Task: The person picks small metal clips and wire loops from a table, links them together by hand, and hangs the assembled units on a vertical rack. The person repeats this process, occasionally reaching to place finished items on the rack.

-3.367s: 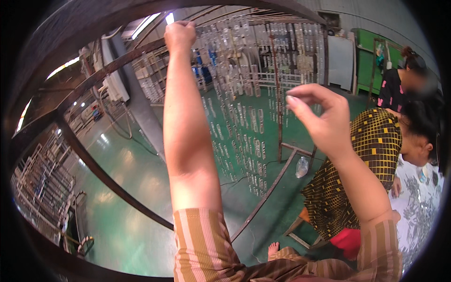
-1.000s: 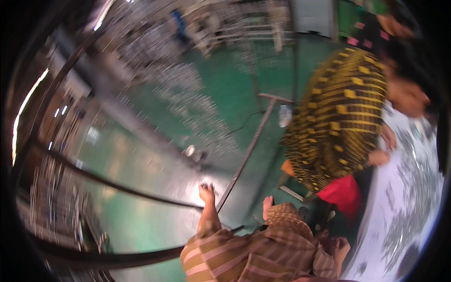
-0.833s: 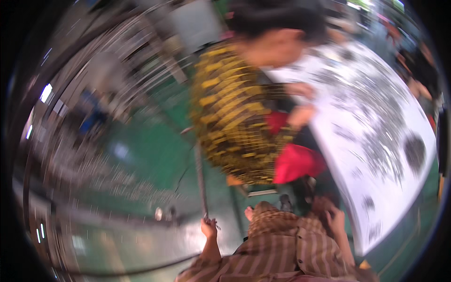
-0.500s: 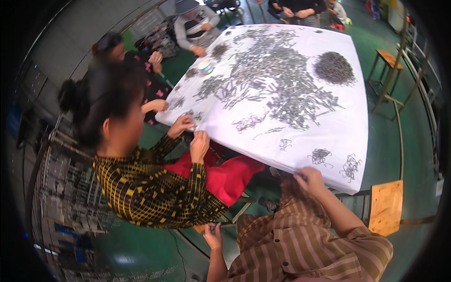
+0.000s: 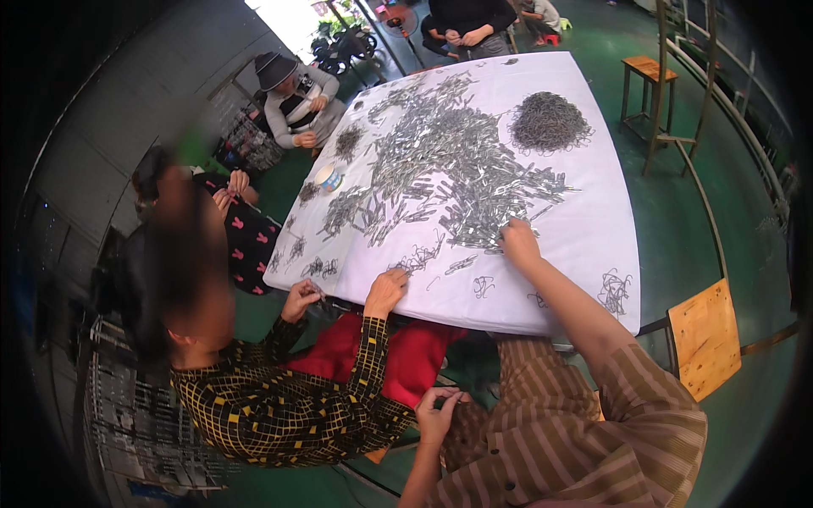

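Note:
My right hand (image 5: 519, 242) reaches across the white-covered table (image 5: 542, 296) to the near edge of a wide spread of small, flat, silver-grey metal pieces (image 5: 483, 212). Its fingers are drawn together among the pieces, and what they pinch, if anything, is hidden. Low over my lap, my left hand (image 5: 434, 415) is closed, thumb against fingers; a dark spot shows there, too small to name. Nearest my right forearm on the cloth are little tangles of thin curved wires, one small tangle (image 5: 483, 288) to its left and a larger wire tangle (image 5: 615, 292) to its right.
A co-worker in a yellow-and-black checked top (image 5: 279, 406) sits close at my left, one hand on the table. Other people sit or stand around the far sides. A dark round heap (image 5: 550, 123) and a paper cup (image 5: 329, 178) are on the table. A wooden stool (image 5: 705, 339) stands right.
My right hand has left the table's near edge and moved forward into the metal pieces. My left hand has risen nearer the table. The co-worker's right hand now touches the tabletop wires.

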### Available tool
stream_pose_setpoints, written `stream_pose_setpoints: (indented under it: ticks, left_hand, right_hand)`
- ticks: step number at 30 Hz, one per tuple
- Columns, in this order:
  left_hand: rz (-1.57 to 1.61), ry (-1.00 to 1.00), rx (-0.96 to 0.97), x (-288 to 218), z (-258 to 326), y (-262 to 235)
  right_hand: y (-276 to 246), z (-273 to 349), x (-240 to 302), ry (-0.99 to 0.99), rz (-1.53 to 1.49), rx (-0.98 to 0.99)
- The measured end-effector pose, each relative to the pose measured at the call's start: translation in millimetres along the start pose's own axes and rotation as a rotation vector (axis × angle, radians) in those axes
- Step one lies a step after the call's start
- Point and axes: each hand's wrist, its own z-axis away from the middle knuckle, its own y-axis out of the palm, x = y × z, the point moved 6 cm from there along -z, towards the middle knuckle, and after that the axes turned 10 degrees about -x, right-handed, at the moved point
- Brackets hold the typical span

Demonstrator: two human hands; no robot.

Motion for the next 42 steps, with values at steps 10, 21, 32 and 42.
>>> stream_pose_setpoints:
  ticks: [10,21,32,42]
  left_hand:
    - [0.025,0.064,0.087,-5,-18,26]
    - [0.052,-0.064,0.251,-17,-54,81]
    - [0.131,-0.292,0.242,-12,-70,106]
    - [0.138,-0.309,0.193,-2,-64,106]
  right_hand:
    - [5,-7,-11,0.138,0.097,0.143]
    - [-51,84,54,0.805,-1.058,0.465]
    - [-71,108,82,0.555,-1.004,0.388]
    - [-67,121,89,0.502,-0.894,0.379]
